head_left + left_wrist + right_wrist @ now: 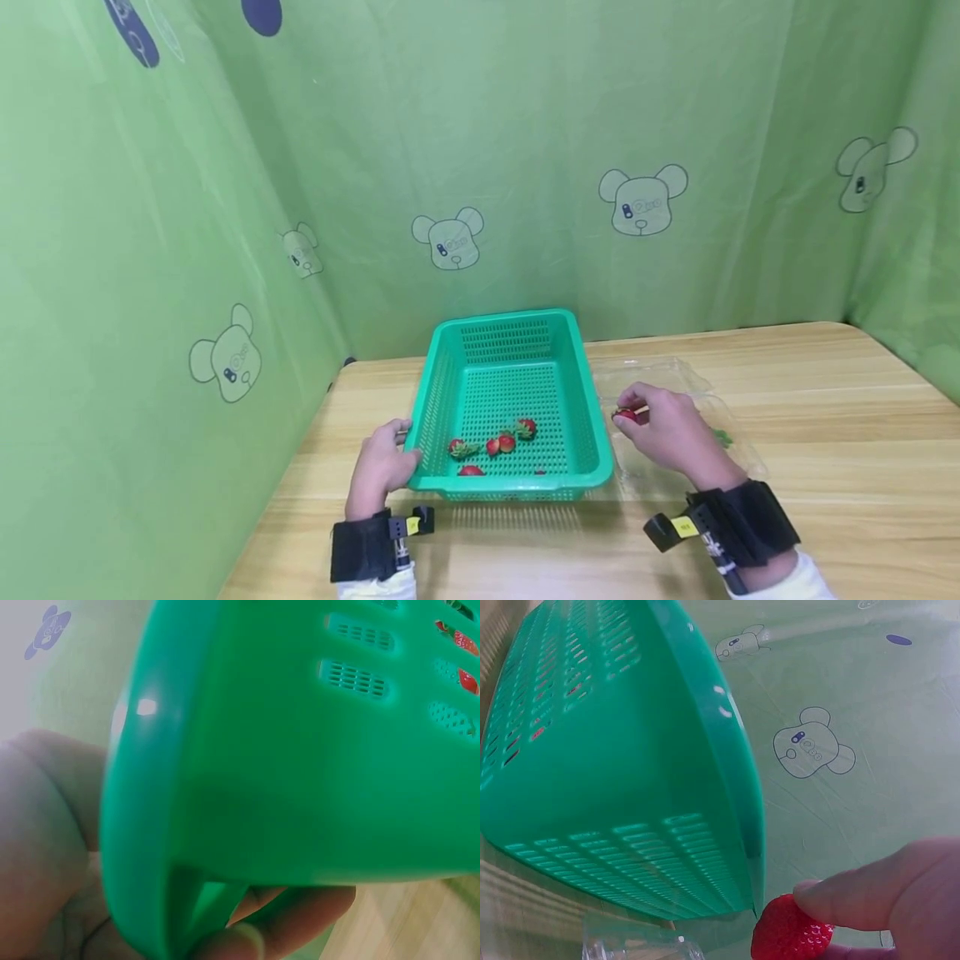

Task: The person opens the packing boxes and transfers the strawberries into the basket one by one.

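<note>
A green plastic basket [591, 400] with slotted walls stands on the table, with several strawberries [507, 442] lying near its front end. My left hand [384, 461] grips the basket's rim at the front left corner, thumb over the edge and fingers curled beneath it in the left wrist view. To the right of the basket, my right hand [667, 425] pinches a red strawberry [787, 930] between thumb and fingers. That hand is over a clear plastic box [648, 379], which it partly hides. A bit of green leaf [723, 437] shows in the box beside the right wrist.
The wooden table [840, 417] extends to the right of the plastic box. A green curtain [525, 167] with printed bear heads hangs behind the table and along both sides. Each wrist wears a black strap [742, 521] with a small camera.
</note>
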Demonstrator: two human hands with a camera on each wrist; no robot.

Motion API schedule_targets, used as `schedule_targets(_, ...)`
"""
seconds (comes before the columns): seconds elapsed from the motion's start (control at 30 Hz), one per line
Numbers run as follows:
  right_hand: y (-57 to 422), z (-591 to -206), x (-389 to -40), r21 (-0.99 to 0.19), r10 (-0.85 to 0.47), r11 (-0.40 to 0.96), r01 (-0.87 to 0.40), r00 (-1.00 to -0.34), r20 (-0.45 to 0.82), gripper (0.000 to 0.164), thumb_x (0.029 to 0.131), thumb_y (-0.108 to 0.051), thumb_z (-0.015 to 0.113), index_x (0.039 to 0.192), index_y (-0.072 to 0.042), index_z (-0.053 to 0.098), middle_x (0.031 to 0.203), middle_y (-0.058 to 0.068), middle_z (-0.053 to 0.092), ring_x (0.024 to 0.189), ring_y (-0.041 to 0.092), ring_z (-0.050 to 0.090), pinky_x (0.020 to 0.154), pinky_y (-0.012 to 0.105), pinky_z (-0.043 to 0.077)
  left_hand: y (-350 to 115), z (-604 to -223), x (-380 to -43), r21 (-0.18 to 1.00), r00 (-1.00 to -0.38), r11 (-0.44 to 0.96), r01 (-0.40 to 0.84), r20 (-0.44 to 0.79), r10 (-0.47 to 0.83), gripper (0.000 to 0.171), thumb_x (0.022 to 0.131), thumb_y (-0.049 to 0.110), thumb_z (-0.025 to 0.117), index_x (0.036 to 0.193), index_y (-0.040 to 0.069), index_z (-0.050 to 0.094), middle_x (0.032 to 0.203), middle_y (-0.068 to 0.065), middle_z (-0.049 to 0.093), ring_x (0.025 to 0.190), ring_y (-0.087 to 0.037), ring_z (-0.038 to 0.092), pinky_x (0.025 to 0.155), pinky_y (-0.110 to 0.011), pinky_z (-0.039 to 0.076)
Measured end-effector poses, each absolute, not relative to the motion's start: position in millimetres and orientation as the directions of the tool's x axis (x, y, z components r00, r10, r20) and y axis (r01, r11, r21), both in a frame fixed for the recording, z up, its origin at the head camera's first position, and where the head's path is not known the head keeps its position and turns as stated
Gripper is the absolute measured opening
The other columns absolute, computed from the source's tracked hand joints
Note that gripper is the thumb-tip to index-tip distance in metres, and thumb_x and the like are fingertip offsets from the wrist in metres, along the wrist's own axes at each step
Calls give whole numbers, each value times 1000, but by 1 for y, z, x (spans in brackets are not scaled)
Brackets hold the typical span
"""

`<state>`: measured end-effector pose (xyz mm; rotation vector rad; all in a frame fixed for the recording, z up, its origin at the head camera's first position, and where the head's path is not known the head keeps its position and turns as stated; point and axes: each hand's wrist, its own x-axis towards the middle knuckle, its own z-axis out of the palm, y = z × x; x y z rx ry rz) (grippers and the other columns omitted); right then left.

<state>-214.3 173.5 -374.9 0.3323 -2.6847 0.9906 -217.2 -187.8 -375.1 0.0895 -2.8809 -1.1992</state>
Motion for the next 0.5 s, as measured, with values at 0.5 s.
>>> schedule_targets(0.5, 164, -372, -212, -622, -137, 712, -325, -934, 331, 11, 84, -10, 69, 93, -8, 63, 92, 11, 70, 84, 30, 67, 68, 47, 58, -189, -377, -218, 698, -999, 716, -36, 3, -53, 49, 87, 6, 61, 133, -3, 48, 127, -26, 57, 119, -43, 49, 95, -56, 44)
